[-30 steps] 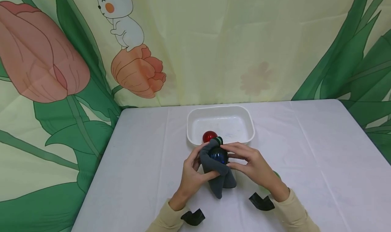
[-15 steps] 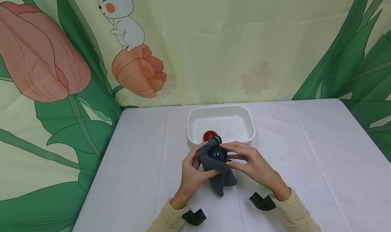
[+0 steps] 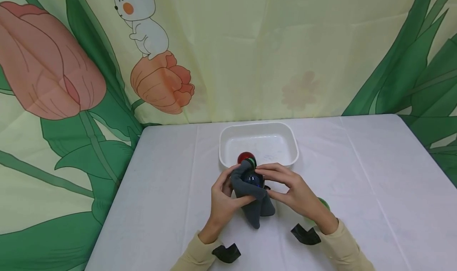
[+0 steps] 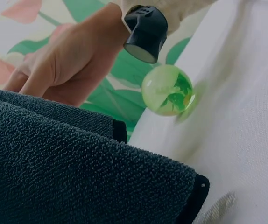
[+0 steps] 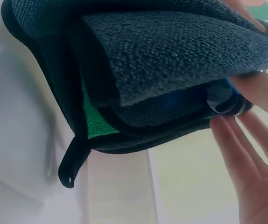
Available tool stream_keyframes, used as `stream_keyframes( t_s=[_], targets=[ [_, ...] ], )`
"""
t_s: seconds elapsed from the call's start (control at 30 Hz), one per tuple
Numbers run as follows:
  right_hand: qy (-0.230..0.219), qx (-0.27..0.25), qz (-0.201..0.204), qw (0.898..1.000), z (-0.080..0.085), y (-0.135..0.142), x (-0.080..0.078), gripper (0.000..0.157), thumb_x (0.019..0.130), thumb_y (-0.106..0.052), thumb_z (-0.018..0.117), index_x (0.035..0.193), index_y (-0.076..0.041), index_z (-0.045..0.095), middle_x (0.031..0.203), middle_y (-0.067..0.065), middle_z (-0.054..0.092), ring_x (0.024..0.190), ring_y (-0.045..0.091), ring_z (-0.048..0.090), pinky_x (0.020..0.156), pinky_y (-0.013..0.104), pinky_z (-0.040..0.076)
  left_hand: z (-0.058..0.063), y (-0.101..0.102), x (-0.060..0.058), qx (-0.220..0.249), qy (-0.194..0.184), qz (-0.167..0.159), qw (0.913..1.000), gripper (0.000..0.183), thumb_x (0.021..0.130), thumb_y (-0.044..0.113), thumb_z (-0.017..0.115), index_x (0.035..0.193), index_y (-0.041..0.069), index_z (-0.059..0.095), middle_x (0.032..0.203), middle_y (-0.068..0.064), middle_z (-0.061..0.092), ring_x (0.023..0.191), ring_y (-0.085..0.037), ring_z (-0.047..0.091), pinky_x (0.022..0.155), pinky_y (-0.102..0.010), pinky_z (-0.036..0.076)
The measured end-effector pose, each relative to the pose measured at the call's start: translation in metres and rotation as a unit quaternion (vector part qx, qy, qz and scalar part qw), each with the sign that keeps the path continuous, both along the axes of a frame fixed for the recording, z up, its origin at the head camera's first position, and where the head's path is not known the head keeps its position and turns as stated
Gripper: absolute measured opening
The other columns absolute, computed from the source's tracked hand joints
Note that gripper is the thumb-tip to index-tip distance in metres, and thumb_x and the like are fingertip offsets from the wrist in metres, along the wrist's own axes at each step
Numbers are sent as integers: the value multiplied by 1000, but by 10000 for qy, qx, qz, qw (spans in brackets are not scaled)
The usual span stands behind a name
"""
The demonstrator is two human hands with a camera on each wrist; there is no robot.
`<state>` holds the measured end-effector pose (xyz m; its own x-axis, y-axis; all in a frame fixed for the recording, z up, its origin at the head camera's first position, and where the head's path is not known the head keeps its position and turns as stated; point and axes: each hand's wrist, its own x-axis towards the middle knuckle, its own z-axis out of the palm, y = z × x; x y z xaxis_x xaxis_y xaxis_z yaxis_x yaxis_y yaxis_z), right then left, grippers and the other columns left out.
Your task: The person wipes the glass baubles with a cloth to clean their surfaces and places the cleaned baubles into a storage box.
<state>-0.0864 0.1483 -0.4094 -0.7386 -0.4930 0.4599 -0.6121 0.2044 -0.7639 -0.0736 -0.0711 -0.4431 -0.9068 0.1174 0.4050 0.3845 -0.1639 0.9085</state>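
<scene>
Two hands meet over the white table in the head view. The left hand is curled round a gray cloth, with its thumb in front. The cloth goes part way around a shiny dark blue ball. The right hand pinches the ball from the other side, so the ball sits between both hands. Just past them is a white tray, with a red ball at its near side.

In the left wrist view, the thick cloth hides the blue ball. How the left hand grips cannot be told from there. One clear green ball rests on the table, below the right wrist.

In the right wrist view, the right thumb and fingertips are on two sides of the blue ball, and a fold covers most of it. A black loop hangs from the cloth.

The ball looks smooth and could slip. It would help to hug it snugly with the cloth, turn it a little at a time with the fingertips, and stay low over the table. Mind the loose cloth ends too.
</scene>
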Motion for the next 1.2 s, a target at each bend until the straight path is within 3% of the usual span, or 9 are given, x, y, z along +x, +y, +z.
stream_keyframes(
  t_s=[0.4,0.47,0.57,0.73,0.97,1.2],
  targets=[
    [198,-206,-1,9996,-3,-1,-3,60,76,13,76,132,-1,61,129,12,59,116,14,62,91,27,56,2,1,1,-146,-8,-111,9998,72,79,16,85,140,2,50,131,-25,57,120,-16,60,107,-30,46],
    [27,-325,51,9995,-3,-1,-3,58,78,13,75,133,0,60,128,15,60,117,12,61,89,31,58,2,1,1,-188,1,-143,9997,72,79,16,85,141,3,49,133,-24,57,121,-17,60,107,-30,46],
    [-589,-510,114,9969,-3,1,-2,54,82,10,72,134,1,58,130,18,59,118,7,60,88,33,58,1,1,1,-259,51,-192,9995,72,80,14,84,141,4,49,133,-23,58,121,-18,60,107,-31,46],
    [-1186,-597,174,9910,-4,2,-1,53,85,7,72,135,2,57,132,22,58,118,5,60,88,31,57,-3,1,1,-287,124,-197,9993,71,79,8,84,141,3,49,133,-23,58,121,-19,61,106,-32,46],
    [-770,-244,118,9967,-3,3,-2,58,83,9,74,137,-3,57,135,15,56,121,8,58,94,34,56,-3,2,0,-257,124,-137,9995,70,79,4,83,140,2,49,133,-24,58,121,-18,61,106,-30,47],
    [-123,172,-127,9997,-5,3,-2,60,80,8,77,135,-12,62,138,5,58,128,8,53,101,16,46,-4,2,0,-301,106,-194,9993,72,78,-1,82,141,2,48,133,-24,58,122,-18,60,106,-29,47]
  ],
)
